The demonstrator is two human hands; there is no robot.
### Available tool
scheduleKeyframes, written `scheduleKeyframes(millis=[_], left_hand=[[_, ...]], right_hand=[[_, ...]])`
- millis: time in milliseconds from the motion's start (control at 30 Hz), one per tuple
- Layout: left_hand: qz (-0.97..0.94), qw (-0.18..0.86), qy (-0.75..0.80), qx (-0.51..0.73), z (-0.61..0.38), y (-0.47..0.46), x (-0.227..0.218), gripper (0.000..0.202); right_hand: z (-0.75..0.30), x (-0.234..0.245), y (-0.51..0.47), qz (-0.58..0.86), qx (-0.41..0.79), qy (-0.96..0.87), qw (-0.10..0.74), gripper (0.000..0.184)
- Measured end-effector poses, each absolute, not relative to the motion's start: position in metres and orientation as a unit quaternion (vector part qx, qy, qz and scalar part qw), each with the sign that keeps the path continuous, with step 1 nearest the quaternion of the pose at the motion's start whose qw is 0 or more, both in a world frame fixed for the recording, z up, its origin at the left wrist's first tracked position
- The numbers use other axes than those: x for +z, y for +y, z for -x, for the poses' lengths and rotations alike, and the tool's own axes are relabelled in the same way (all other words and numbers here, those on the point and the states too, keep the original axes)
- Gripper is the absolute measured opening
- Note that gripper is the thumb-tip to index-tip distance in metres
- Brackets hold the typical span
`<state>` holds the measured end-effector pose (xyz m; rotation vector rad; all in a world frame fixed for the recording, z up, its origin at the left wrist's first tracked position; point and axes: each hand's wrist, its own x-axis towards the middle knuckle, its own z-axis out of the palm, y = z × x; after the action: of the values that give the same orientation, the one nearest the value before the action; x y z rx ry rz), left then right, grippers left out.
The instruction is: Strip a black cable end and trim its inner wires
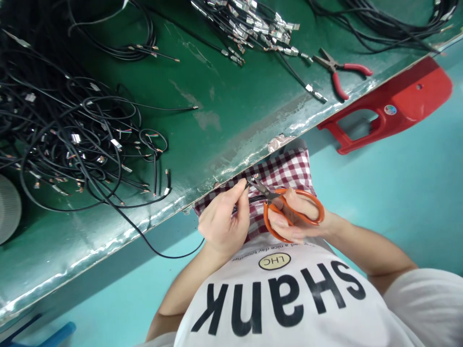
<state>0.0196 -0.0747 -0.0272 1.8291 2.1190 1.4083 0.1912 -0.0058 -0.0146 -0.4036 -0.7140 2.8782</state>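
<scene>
My left hand (226, 221) pinches the end of a black cable (170, 257) between thumb and fingers, just in front of the bench edge. The cable hangs in a loop from the pile on the bench. My right hand (294, 219) grips scissors (269, 193) with orange handles, its fingers through the loops. The blades point at the cable end by my left fingertips, where small coloured wires show. Whether the blades touch the wires I cannot tell. Both hands are above a red-and-white checked cloth (296, 168) over my lap.
A tangled pile of black cables (83, 140) covers the left of the green bench (202, 149). Cables with metal connectors (253, 24) lie at the back. Red-handled pliers (334, 70) rest near the front edge. A red plastic seat or stool part (401, 103) stands beside the bench, right.
</scene>
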Motion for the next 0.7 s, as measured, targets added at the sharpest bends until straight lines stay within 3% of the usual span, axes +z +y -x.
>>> scheduleKeyframes(millis=[700], left_hand=[[-0.576,0.015,0.686,0.444,-0.0232,-0.0768,-0.0351,0.035]], right_hand=[[-0.1864,-0.0073,-0.0127,0.195,0.952,-0.219,0.092,0.053]])
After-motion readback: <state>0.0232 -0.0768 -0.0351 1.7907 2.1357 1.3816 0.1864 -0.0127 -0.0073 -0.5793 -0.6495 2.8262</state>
